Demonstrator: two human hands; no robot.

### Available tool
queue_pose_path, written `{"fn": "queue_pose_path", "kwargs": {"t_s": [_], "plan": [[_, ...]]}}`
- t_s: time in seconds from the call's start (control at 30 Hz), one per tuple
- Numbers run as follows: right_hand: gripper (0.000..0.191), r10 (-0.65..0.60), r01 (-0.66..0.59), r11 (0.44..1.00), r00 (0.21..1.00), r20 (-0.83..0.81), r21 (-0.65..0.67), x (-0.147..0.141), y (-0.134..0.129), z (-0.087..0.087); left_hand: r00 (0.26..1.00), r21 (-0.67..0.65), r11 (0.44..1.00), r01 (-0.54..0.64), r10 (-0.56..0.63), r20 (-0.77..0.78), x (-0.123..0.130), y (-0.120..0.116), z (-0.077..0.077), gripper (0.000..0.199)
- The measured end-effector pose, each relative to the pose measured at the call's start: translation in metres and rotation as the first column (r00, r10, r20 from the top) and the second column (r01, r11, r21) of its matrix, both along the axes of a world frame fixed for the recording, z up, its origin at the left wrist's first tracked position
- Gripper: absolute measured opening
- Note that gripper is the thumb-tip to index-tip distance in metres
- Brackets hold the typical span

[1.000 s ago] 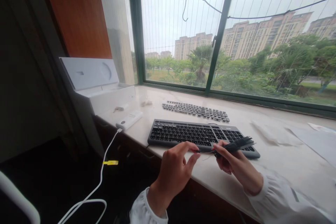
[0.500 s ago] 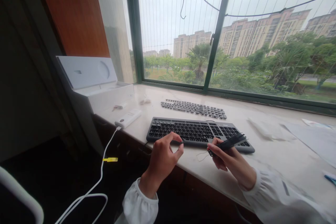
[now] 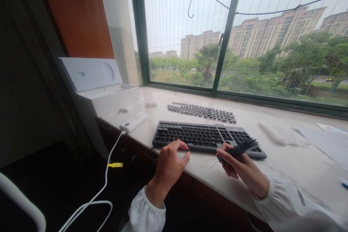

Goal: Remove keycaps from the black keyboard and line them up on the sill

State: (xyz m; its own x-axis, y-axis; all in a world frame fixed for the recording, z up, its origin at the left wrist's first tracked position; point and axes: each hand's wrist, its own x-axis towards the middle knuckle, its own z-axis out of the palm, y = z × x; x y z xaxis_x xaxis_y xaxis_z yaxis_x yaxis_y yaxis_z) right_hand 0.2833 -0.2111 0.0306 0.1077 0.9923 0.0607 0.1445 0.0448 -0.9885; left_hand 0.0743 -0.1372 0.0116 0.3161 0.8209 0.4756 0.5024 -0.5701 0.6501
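Observation:
A dark keyboard [image 3: 210, 148] lies on the windowsill counter, most of its key positions bare of caps and some caps in place at the upper left. My left hand [image 3: 170, 163] is at its front edge, thumb and forefinger curled in a near pinch. A tiny dark bit shows at those fingertips, too small to name. In my right hand [image 3: 241, 168], over the keyboard's right end, is a black brush [image 3: 239, 148] with bristles pointing up and right. Thin wire loops stick out from its lower end. Removed keycaps [image 3: 202, 111] lie in rows behind the keyboard.
At the left stand an open white box [image 3: 116, 98] and a white power bank [image 3: 133, 122] with a white cable [image 3: 106, 174] hanging off the edge. Clear plastic wrapping [image 3: 282, 134] and paper sheets [image 3: 326, 145] lie at the right. A window [image 3: 185, 87] borders the back.
Both hands keep nearly the same pose. The whole view has shifted slightly, and the left thumb and forefinger look much as before. The brush remains in my right hand.

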Motion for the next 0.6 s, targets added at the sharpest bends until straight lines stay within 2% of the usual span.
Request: {"fn": "queue_pose_path", "kwargs": {"t_s": [0.23, 0.4, 0.5, 0.6], "plan": [[0.048, -0.005, 0.005, 1.0, 1.0, 0.005, -0.007, -0.001, 0.0, 0.0, 0.983, 0.039, 0.999, -0.017, 0.024, -0.181, 0.002, -0.006, 0.007, 0.011], [0.049, -0.013, 0.013, 1.0, 1.0, -0.007, -0.017, -0.002, -0.001, 0.002, 0.975, 0.039, 0.996, 0.075, -0.065, -0.211, 0.0, -0.007, 0.013, 0.032], [0.05, -0.013, 0.013, 1.0, 1.0, -0.006, -0.022, -0.003, -0.002, 0.004, 0.975, 0.043, 0.996, 0.082, -0.071, -0.208, -0.002, 0.001, 0.021, 0.033], [0.051, -0.003, 0.003, 1.0, 1.0, 0.0, -0.031, -0.004, -0.003, 0.004, 0.971, 0.087, 0.995, 0.04, -0.018, -0.24, -0.003, 0.022, 0.036, 0.024]]}}
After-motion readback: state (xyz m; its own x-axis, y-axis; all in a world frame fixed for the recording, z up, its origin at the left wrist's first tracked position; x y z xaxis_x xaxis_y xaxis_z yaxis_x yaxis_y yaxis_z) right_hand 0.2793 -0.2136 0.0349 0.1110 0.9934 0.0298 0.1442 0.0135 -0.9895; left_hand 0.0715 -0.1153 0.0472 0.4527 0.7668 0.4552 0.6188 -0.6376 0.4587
